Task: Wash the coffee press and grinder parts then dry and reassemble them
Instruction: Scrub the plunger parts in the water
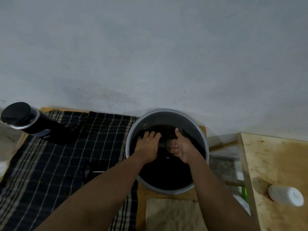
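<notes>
Bare forearms low in view, reaching into a grey basin [166, 112] of dark water. Left hand [147, 147] palm down, fingers curled over a dark part [162, 145] half under the surface. Right hand [181, 147] cupped, fingers curled round its other end. Well left, on a checked cloth [66, 155], a black cylinder [25, 119] near the wall.

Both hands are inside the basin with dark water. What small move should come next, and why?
Likely raise the dark part just above the water to check it. The left hand and right hand flank it in the grey basin, but the water is so dark that the part is hardly visible, so its cleanliness cannot be judged below the surface.
</notes>
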{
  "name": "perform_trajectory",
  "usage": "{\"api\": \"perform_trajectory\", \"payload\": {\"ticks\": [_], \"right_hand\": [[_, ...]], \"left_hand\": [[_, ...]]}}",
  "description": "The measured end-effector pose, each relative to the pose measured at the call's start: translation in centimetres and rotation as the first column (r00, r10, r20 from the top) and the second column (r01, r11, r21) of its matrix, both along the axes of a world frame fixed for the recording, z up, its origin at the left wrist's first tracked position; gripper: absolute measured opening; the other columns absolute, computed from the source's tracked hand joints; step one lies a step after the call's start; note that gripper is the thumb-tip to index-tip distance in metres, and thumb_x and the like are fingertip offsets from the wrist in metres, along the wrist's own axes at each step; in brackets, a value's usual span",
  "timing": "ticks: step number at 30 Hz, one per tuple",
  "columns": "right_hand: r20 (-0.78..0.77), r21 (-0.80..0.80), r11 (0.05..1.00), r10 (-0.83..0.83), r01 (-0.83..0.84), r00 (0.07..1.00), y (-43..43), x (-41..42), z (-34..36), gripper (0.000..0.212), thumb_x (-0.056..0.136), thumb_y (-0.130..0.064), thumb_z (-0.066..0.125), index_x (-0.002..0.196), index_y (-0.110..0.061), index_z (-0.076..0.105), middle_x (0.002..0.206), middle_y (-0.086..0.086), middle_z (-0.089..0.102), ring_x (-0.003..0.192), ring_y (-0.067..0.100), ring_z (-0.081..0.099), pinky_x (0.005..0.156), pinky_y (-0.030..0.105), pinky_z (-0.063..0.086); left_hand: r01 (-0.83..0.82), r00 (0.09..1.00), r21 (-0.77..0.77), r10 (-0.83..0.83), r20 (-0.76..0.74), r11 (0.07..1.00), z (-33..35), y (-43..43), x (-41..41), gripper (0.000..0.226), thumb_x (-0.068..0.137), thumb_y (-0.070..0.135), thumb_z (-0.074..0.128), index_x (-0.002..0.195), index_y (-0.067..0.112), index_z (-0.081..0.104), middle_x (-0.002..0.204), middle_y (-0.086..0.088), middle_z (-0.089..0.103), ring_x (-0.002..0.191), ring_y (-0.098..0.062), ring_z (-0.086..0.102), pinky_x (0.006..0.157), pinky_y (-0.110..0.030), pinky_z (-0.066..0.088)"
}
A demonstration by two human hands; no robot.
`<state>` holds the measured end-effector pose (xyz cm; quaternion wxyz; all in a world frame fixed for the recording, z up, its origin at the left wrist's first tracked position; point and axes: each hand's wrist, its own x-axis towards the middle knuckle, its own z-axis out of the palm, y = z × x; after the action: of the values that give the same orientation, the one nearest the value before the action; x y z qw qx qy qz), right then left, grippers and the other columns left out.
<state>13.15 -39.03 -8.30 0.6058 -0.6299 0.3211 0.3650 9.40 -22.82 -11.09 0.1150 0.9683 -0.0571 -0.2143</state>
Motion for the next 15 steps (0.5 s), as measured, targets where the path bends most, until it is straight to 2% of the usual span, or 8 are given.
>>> {"api": "perform_trajectory", "payload": {"ticks": [3,5,7,8,10,11,13,15], "right_hand": [[0.074,-0.152,0.987,-0.043,0.054,0.996,-1.1,0.5,-0.4,0.060,0.105,-0.059,0.040,0.105,-0.004,0.064,0.099,0.012,0.072,0.092,0.029,0.070,0.079,0.039,0.055],[0.116,-0.239,0.960,-0.120,0.145,0.986,-2.0,0.8,-1.1,0.045,0.107,-0.049,0.043,0.099,-0.008,0.061,0.085,0.008,0.064,0.078,0.026,0.066,0.072,0.039,0.054],[0.129,-0.293,0.946,-0.104,0.138,0.986,-1.9,0.5,-1.4,0.041,0.107,-0.043,0.045,0.088,-0.009,0.059,0.072,0.005,0.056,0.061,0.020,0.055,0.058,0.035,0.048],[0.127,-0.297,0.948,-0.083,0.117,0.988,-1.4,0.4,-1.6,0.040,0.106,-0.043,0.045,0.089,-0.011,0.061,0.076,0.006,0.060,0.067,0.021,0.058,0.063,0.036,0.051],[0.116,-0.237,0.971,-0.011,0.039,0.993,0.1,0.3,-1.4,0.034,0.107,-0.042,0.045,0.102,-0.014,0.064,0.097,0.011,0.070,0.092,0.028,0.067,0.089,0.045,0.056],[0.107,-0.199,0.980,0.041,-0.019,0.993,0.9,0.2,-0.8,0.033,0.107,-0.040,0.046,0.105,-0.014,0.066,0.102,0.013,0.072,0.098,0.030,0.068,0.095,0.048,0.055],[0.136,-0.207,0.969,0.168,-0.138,0.976,1.5,0.0,0.2,0.030,0.104,-0.031,0.050,0.094,-0.011,0.071,0.095,0.014,0.074,0.094,0.031,0.069,0.097,0.049,0.055],[0.236,-0.366,0.893,0.360,-0.261,0.902,1.1,-0.1,0.8,0.031,0.099,-0.022,0.053,0.079,-0.008,0.072,0.084,0.014,0.072,0.084,0.028,0.067,0.092,0.048,0.055]], "left_hand": [[-0.010,0.999,-0.039,0.012,0.037,0.999,-0.3,0.4,0.0,0.070,0.083,0.034,0.077,0.141,0.026,0.038,0.140,-0.003,0.045,0.129,-0.028,0.040,0.100,-0.051,0.043],[-0.026,0.999,-0.053,0.028,0.040,0.998,-0.5,0.4,0.0,0.068,0.083,0.035,0.077,0.140,0.027,0.039,0.139,-0.002,0.046,0.128,-0.028,0.040,0.099,-0.050,0.044],[-0.025,0.999,-0.043,0.027,0.043,0.999,-0.5,0.3,0.0,0.070,0.082,0.035,0.077,0.141,0.027,0.039,0.139,-0.002,0.046,0.128,-0.028,0.040,0.099,-0.050,0.044],[-0.020,0.999,-0.033,0.021,0.045,0.999,-0.5,0.3,0.0,0.071,0.082,0.035,0.078,0.141,0.027,0.039,0.139,-0.002,0.045,0.128,-0.028,0.040,0.100,-0.050,0.043],[-0.016,0.998,-0.010,0.016,0.056,1.000,-0.5,0.3,0.0,0.073,0.081,0.034,0.079,0.141,0.026,0.039,0.140,-0.002,0.046,0.129,-0.028,0.041,0.101,-0.050,0.044],[-0.019,0.998,0.002,0.018,0.067,1.000,-0.5,0.2,0.0,0.073,0.081,0.033,0.079,0.140,0.026,0.039,0.140,-0.003,0.046,0.129,-0.028,0.042,0.101,-0.050,0.045],[-0.041,0.994,0.004,0.041,0.102,0.999,-0.8,0.2,0.0,0.070,0.080,0.030,0.080,0.137,0.025,0.039,0.138,-0.004,0.049,0.128,-0.029,0.045,0.097,-0.048,0.048],[-0.098,0.986,-0.090,0.109,0.128,0.991,-1.0,0.5,0.1,0.066,0.078,0.030,0.082,0.130,0.025,0.043,0.131,-0.004,0.052,0.122,-0.028,0.050,0.091,-0.045,0.051]]}}
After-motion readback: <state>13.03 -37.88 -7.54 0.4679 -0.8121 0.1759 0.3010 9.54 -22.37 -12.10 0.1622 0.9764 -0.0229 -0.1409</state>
